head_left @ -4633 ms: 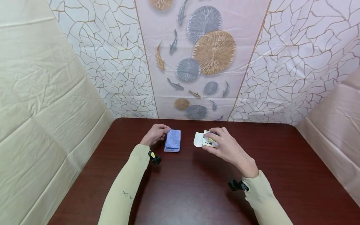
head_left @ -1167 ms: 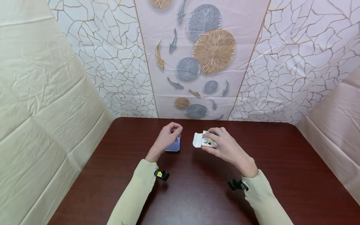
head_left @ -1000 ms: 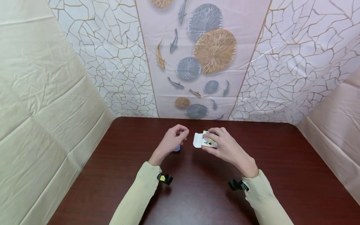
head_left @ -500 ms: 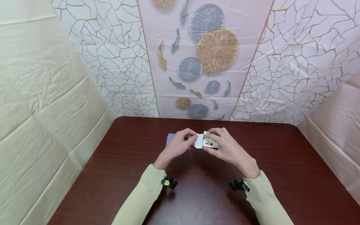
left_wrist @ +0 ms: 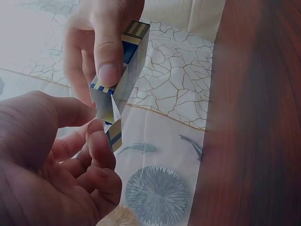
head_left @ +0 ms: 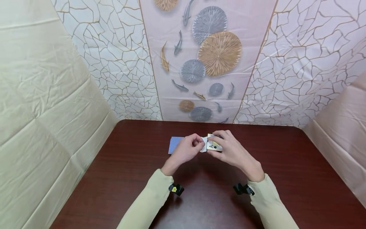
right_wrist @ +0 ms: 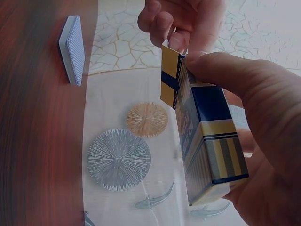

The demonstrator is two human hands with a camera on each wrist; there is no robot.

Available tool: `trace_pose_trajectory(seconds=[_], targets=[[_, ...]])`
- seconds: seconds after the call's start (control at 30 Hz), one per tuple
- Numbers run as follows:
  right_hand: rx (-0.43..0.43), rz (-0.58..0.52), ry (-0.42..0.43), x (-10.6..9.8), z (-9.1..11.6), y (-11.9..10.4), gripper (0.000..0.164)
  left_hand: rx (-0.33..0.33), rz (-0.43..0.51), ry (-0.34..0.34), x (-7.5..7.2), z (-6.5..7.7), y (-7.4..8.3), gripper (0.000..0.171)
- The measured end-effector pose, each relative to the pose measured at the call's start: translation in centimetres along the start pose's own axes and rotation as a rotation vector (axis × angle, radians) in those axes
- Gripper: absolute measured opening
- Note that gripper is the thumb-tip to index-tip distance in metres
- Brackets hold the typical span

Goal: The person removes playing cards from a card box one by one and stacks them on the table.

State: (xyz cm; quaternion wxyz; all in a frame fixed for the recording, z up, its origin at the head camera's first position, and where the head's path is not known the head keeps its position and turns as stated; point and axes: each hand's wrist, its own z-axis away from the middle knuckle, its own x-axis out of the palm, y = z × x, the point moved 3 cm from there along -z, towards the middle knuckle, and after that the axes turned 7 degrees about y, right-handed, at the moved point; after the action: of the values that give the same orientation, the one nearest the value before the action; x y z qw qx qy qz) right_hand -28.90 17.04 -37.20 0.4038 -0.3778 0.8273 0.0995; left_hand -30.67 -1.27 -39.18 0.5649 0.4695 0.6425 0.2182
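My right hand [head_left: 235, 154] grips a playing card box [head_left: 215, 145] above the table, with an ace of spades print on its upper face. The box's lid flap [right_wrist: 169, 77] is folded open and points left, toward my left hand [head_left: 186, 151]. At that open end, my left thumb and forefinger meet and pinch the box's flap edge; the other left fingers [left_wrist: 101, 146] curl beneath. Inside the open end a pale inner wall shows. Left of the box, a deck of blue-backed cards [head_left: 173, 145] lies face down, partly behind my left hand.
The dark red-brown table [head_left: 137, 178] has its far edge against a patterned cloth backdrop [head_left: 194, 101]. Plain cream cloth [head_left: 43, 127] hangs along the left side, with similar cloth on the right. Each wrist carries a small black camera.
My left hand has left the card deck and moved right to the box's open flap, uncovering part of the deck. My right hand has kept the box in nearly the same place.
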Motion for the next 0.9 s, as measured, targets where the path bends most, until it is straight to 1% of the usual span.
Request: trace_pose_trajectory(seconds=[0.13,0.3,0.37,0.5,0.63,0.9], targets=[[0.001,0.003,0.005,0.03,-0.01,-0.03,0.041,-0.01,-0.058,0.012,0.16,-0.05,-0.06,0.012],[-0.01,-0.006,0.003,0.09,-0.08,-0.3,0.042,-0.06,-0.06,0.026,0.41,-0.07,-0.57,0.016],[-0.011,-0.007,0.002,0.09,-0.08,-0.38,0.043,-0.062,-0.058,0.033,0.51,-0.11,-0.68,0.017],[-0.001,-0.007,-0.013,0.08,-0.12,-0.53,0.043,-0.053,-0.099,0.044,0.67,-0.22,-0.69,0.019],[0.012,-0.008,-0.029,0.1,-0.16,-0.59,0.043,-0.067,-0.122,0.028,0.74,-0.22,-0.48,0.021],[0.002,-0.014,-0.012,0.1,-0.14,-0.55,0.043,-0.089,-0.122,-0.017,0.97,-0.23,-0.29,0.022]])
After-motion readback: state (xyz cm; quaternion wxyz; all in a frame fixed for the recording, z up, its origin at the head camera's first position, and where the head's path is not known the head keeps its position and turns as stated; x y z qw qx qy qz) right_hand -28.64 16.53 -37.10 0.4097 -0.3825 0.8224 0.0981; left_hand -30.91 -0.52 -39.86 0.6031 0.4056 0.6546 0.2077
